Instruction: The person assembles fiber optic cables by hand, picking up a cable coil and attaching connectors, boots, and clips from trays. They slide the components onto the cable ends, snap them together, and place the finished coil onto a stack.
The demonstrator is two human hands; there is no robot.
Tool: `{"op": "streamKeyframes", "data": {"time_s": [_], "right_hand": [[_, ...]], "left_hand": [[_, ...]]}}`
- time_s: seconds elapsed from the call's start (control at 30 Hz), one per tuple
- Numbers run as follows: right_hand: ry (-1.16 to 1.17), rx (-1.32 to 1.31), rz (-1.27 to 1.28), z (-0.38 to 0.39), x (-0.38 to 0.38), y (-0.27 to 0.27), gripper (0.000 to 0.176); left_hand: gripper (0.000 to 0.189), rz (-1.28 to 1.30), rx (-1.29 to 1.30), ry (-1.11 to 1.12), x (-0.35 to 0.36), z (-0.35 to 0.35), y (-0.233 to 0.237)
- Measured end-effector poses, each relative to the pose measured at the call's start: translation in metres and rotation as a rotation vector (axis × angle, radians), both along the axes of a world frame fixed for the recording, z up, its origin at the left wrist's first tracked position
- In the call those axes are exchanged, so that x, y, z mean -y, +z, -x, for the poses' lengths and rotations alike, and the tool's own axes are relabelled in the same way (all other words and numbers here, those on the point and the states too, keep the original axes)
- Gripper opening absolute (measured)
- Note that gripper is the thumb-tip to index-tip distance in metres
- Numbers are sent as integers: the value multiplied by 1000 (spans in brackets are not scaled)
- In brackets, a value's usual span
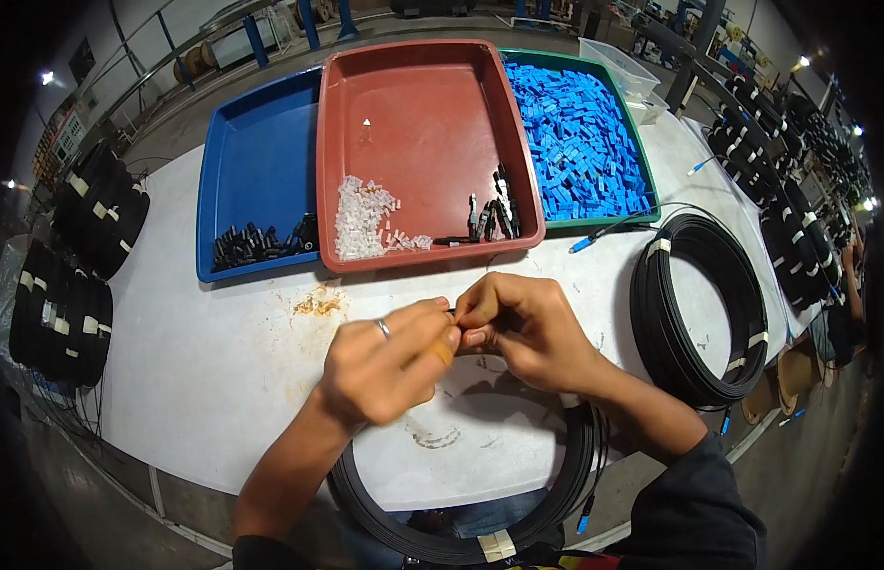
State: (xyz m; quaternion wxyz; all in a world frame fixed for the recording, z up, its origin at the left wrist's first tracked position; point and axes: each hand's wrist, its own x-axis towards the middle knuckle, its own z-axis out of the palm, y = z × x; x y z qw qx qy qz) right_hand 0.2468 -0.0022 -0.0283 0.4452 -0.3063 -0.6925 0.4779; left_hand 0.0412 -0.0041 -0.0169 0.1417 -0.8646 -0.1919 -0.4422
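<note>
My left hand (390,361), with a ring and a yellowish wrap on its fingers, is closed in a pinch. Fingertip to fingertip with it, my right hand (532,332) is pinched too. Between them shows a little of what looks like a black cable end (451,312); the fingers hide most of it. Below my hands, a coil of black cable (577,456) with pale tape (496,545) overhangs the table's near edge. A blue connector (583,523) hangs at its right side.
Beyond my hands, a red tray (418,114) holds clear pieces (361,223) and black parts (494,214). It overlaps a blue tray (262,142) with black pieces and a green tray (648,171) of blue connector housings (580,142). Another cable coil (651,313) lies right. More coils (62,313) flank the table.
</note>
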Motion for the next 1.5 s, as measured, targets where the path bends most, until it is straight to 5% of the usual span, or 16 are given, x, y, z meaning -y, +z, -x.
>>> {"op": "streamKeyframes", "data": {"time_s": [0.07,0.13,0.27,0.33,0.53,0.73,0.8,0.87,0.97,1.07,1.37,1.5], "right_hand": [[-63,62,-179,1,4,0,17],[-291,292,-699,0,9,-3,21],[-320,383,-893,3,8,-3,28],[-308,357,-859,4,8,2,31],[-81,-1,-59,3,5,3,17],[-27,117,-184,-6,4,10,18],[-132,134,-306,-1,9,9,20],[-330,287,-693,-1,13,3,25],[-300,395,-869,-4,12,0,20],[-294,446,-930,1,11,2,17],[-161,132,-292,1,5,4,25],[-119,54,-267,0,-2,1,26]], "left_hand": [[18,105,120,18,-1,-3,-6],[17,477,335,74,1,-10,-8],[12,828,515,74,10,-19,-7],[9,683,451,112,13,-21,-7],[14,-165,-12,13,4,-15,0],[13,-72,63,-30,-1,-6,-3],[11,152,223,11,-2,-10,-9],[8,350,315,18,2,-15,-9],[2,1238,710,-61,8,-20,-5],[3,1240,664,-8,12,-21,-8],[13,-77,18,109,12,-20,-4],[14,-100,6,69,1,-12,-4]]}}
